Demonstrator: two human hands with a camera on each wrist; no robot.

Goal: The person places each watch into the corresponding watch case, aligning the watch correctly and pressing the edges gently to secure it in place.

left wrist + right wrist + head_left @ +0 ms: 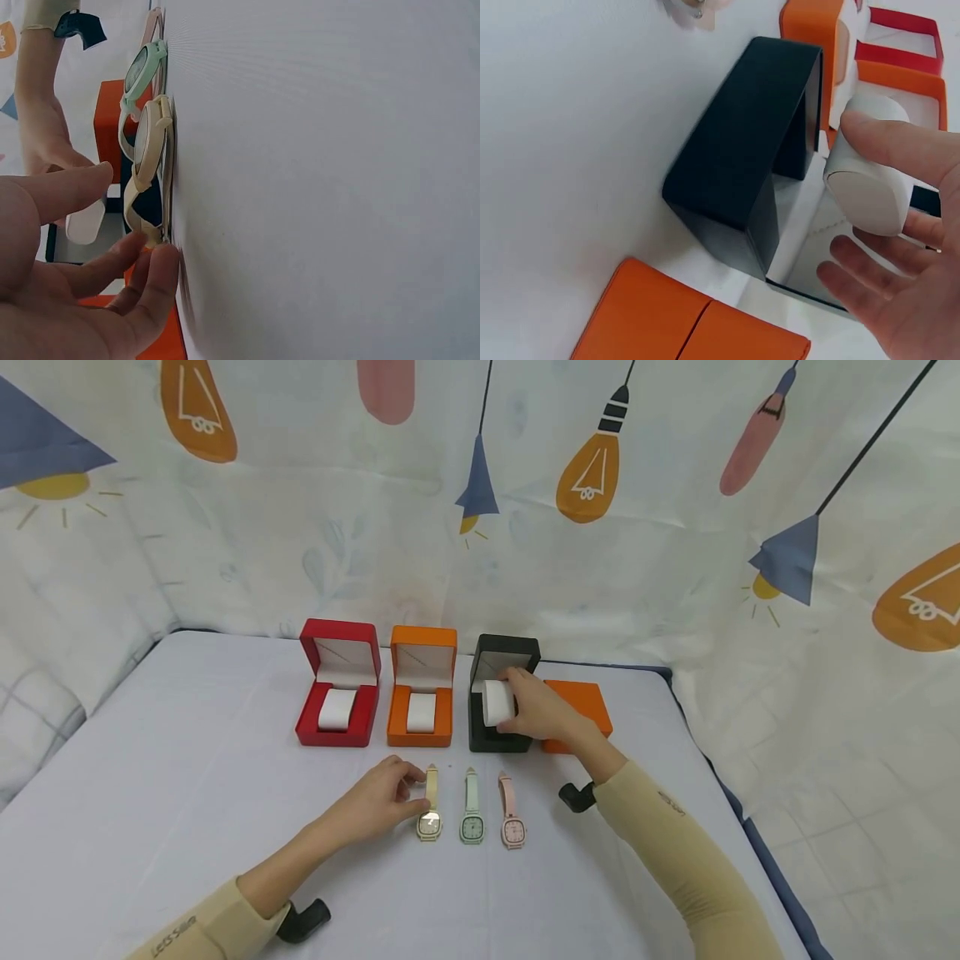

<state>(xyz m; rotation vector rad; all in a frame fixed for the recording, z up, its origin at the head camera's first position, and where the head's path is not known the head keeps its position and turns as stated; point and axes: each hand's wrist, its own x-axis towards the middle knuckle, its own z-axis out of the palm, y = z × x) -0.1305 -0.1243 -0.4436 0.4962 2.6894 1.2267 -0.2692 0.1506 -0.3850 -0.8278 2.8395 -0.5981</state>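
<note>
My right hand [546,706] pinches a white watch cushion [866,187] between thumb and fingers, above the opened dark green watch box [501,742]. On the table my left hand [384,802] is beside a watch with a pale yellow strap [430,827]. In the left wrist view its fingertips are by the strap's end, and the thumb stands apart from it. A mint green watch [472,827] and a pink watch [513,831] lie to the right in the same row.
An open red box [302,727] and an open orange box [393,731], each with a white cushion inside, stand left of the dark one. A closed orange box [581,700] lies to its right, partly behind my right arm. A printed curtain hangs behind the white-covered table [187,760].
</note>
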